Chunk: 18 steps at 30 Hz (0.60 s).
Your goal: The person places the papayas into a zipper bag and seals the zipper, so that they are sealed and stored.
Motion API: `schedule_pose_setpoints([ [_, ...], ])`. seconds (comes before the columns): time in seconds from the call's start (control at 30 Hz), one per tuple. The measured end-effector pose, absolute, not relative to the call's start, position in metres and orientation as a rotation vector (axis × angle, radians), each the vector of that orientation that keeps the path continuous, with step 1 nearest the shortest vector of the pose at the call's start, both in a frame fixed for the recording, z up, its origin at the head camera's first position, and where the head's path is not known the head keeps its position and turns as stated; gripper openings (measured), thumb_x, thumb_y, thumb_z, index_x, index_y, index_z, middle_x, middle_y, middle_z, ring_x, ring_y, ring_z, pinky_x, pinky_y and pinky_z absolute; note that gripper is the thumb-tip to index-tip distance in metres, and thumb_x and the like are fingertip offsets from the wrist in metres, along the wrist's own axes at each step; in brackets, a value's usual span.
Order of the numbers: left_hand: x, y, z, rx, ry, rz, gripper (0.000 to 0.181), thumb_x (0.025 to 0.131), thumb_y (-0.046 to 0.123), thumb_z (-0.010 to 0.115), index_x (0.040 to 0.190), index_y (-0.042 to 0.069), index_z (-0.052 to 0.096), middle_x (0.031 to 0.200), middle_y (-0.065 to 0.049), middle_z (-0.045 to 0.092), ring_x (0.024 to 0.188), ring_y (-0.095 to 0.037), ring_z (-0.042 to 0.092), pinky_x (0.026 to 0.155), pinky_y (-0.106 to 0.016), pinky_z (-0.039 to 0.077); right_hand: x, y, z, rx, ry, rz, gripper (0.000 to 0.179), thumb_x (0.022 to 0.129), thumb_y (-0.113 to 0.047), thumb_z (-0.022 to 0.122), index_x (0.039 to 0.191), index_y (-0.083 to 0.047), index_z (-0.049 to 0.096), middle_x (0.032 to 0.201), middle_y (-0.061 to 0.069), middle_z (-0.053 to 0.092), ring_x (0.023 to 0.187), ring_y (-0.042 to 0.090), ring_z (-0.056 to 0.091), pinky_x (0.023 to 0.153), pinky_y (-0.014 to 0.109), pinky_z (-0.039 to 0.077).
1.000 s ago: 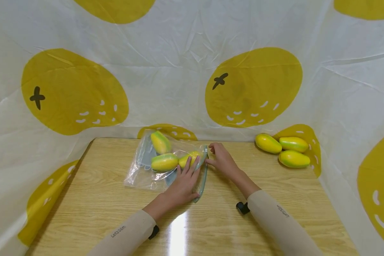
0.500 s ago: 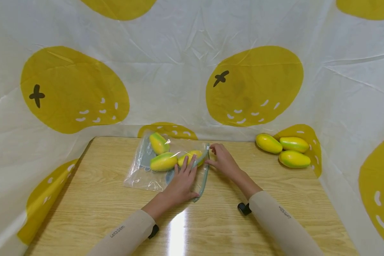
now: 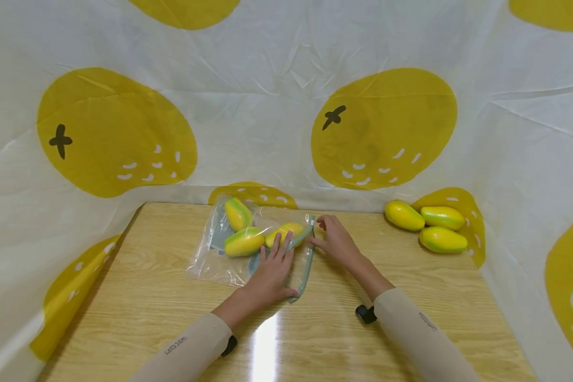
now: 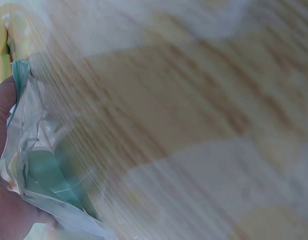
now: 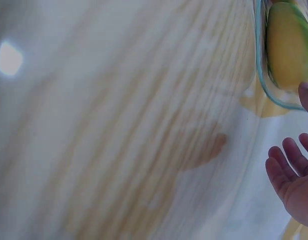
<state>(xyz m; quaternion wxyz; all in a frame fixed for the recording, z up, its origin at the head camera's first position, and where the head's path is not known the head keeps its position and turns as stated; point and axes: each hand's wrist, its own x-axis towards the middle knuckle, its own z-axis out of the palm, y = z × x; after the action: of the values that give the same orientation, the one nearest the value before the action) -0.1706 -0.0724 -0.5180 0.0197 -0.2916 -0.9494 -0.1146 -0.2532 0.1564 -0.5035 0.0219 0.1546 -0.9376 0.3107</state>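
A clear zip bag [image 3: 215,260] lies on the wooden table [image 3: 162,297] with three yellow-green mangoes inside [image 3: 237,213] [image 3: 244,241] [image 3: 286,232]. My left hand [image 3: 278,254] rests flat on the bag near its mouth, with straight fingers touching the nearest mango. In the left wrist view it lies against the bag [image 4: 38,175]. My right hand [image 3: 326,233] is at the far end of the teal zip strip [image 3: 308,260], its fingertips touching it. In the right wrist view its fingers [image 5: 289,170] hang loosely curled beside the bag's rim [image 5: 257,75] and a mango [image 5: 289,50].
Three loose mangoes [image 3: 403,215] [image 3: 443,217] [image 3: 441,239] lie at the table's back right corner. A white cloth with big yellow fruit prints [image 3: 267,106] walls the table at the back and on both sides. A glare patch [image 3: 265,345] sits on the near tabletop.
Both hands and the bag stay almost where they were. Only the view has shifted slightly.
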Motion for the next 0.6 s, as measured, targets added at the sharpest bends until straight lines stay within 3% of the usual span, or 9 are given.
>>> schedule_pose_setpoints([
  [0.33,-0.174,-0.075,-0.517,-0.888,-2.938,-0.382,0.121,0.068,0.057,0.091,0.158,-0.002,0.035,0.174,-0.016,-0.003,0.159,-0.045,0.002,0.114,-0.078,0.024,-0.231,0.226,-0.483,0.384,-2.922,1.047,0.068,0.096,-0.026,0.075,0.148,0.004,0.043,0.148,0.026,0.05,0.137,0.045,0.047,0.112,0.061,0.041],
  [0.6,-0.173,-0.074,-0.521,-0.898,-2.976,-0.387,0.121,0.07,0.058,0.089,0.159,-0.002,0.033,0.174,-0.014,-0.009,0.16,-0.044,-0.001,0.114,-0.078,0.024,-0.218,0.305,-0.475,0.308,-2.901,0.918,0.081,0.095,-0.033,0.076,0.154,0.005,0.037,0.155,0.032,0.041,0.143,0.052,0.037,0.111,0.069,0.034],
])
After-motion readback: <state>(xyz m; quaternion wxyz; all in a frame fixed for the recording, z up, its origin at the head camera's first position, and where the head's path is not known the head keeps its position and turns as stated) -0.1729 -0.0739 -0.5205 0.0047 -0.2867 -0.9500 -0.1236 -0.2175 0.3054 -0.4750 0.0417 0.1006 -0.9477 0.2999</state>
